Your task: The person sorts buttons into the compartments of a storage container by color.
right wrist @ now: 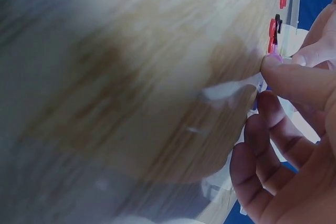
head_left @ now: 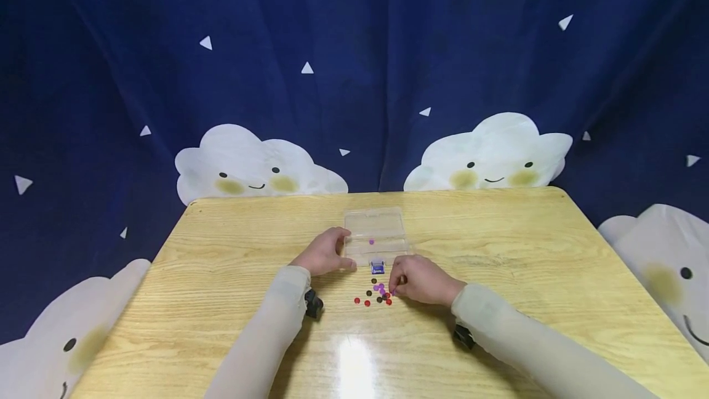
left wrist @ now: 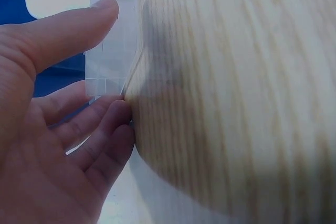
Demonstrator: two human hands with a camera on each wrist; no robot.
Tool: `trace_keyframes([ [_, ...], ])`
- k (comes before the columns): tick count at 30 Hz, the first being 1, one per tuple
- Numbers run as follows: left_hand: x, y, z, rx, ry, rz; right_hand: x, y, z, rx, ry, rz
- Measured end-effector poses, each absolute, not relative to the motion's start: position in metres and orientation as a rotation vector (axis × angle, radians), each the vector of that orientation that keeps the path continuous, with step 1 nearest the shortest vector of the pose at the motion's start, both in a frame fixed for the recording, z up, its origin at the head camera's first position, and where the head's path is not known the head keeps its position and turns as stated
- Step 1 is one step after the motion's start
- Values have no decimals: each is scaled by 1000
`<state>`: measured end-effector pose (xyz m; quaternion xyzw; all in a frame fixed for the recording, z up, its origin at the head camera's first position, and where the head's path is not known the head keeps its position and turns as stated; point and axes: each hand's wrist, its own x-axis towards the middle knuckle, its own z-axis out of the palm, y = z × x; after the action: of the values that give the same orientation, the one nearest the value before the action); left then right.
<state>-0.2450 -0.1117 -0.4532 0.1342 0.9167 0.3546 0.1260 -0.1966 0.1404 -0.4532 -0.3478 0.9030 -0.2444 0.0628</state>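
Note:
A clear plastic box [head_left: 362, 258] lies with its lid [head_left: 374, 223] raised toward the back; one purple button [head_left: 372, 242] is inside. My left hand [head_left: 325, 252] holds the box by its left end, the thumb at the near corner and the fingers at the far side. In the left wrist view the thumb passes over the clear box [left wrist: 113, 35]. My right hand [head_left: 423, 280] is bent down over small round buttons on the table, thumb and forefinger pinching a purple button [right wrist: 275, 56]. Red buttons [head_left: 367, 303], black buttons [head_left: 369, 293] and purple buttons [head_left: 376, 288] lie loosely grouped beside it.
A small blue piece [head_left: 378, 268] sits at the box's near edge, between the hands. The wooden table [head_left: 221, 300] ends at a dark blue curtain [head_left: 365, 66] with clouds on it. Black wrist devices [head_left: 313, 304] hang under both sleeves.

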Motion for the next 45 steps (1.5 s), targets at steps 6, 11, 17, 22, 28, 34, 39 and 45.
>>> trace_keyframes([
  [6, -246, -111, -455, 383, 2661, 1044, -197, 141, -453, -1049, 2724, -735],
  [11, -246, -112, -455, 374, 2662, 1043, -197, 141, -451, -1079, 2720, -734],
  [17, -246, -112, -454, 362, 2659, 1036, -200, 140, -448, -1097, 2726, -744],
  [22, -245, -113, -453, 365, 2666, 1034, -202, 140, -445, -1110, 2741, -769],
  [28, -244, -112, -452, 360, 2680, 1026, -204, 140, -439, -1112, 2750, -792],
  [34, -245, -111, -452, 377, 2679, 1038, -210, 138, -432, -1057, 2786, -775],
  [39, -246, -112, -452, 370, 2673, 1056, -216, 136, -425, -1026, 2830, -772],
  [45, -246, -112, -452, 356, 2662, 1054, -221, 134, -420, -986, 2859, -784],
])
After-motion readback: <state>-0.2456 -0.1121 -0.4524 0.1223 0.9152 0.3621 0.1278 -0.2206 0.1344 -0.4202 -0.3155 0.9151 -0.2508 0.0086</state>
